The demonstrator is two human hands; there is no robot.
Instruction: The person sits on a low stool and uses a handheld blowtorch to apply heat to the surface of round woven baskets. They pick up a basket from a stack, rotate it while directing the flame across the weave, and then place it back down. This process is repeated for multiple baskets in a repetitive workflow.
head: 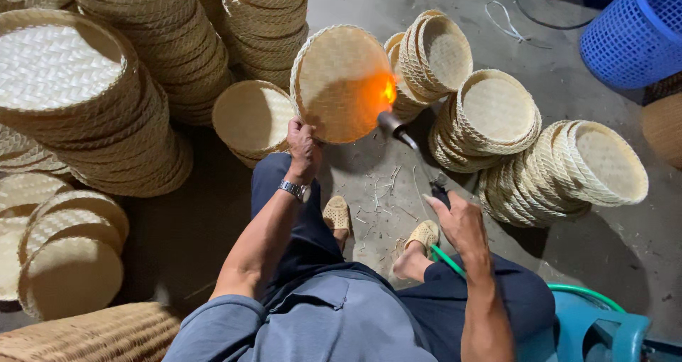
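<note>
The round woven bamboo tray (341,81) stands on edge above your knees, its hollow face turned toward you and tilted a little to your right, and your left hand (304,149) is closed on its lower rim, thumb over the weave. A patch of orange flame (387,90) licks the tray's right inner edge; it comes from the gas torch (412,145), whose long axis runs on a slant from your right hand (458,220) up and left to the nozzle just beside the rim. Your right hand is wrapped around the torch's dark handle, with a green hose (497,280) trailing back past your leg. So the tray lies ahead of and above the left hand, and the torch tip meets it from the right; the left hand is the nearer one to the tray. Close behind the tray a second tray (252,117) leans against stacks of finished trays (142,56), and to your right more stacks of smaller woven baskets (540,156) lie tipped on the concrete floor (625,248), near a blue plastic basket (632,35). Your sandalled feet (380,223) rest among bamboo shavings. How the fingers grip behind the tray's rim is hidden, the torch valve is too dark to make out, and the blue stool (604,330) is cut off by the frame's edge.
</note>
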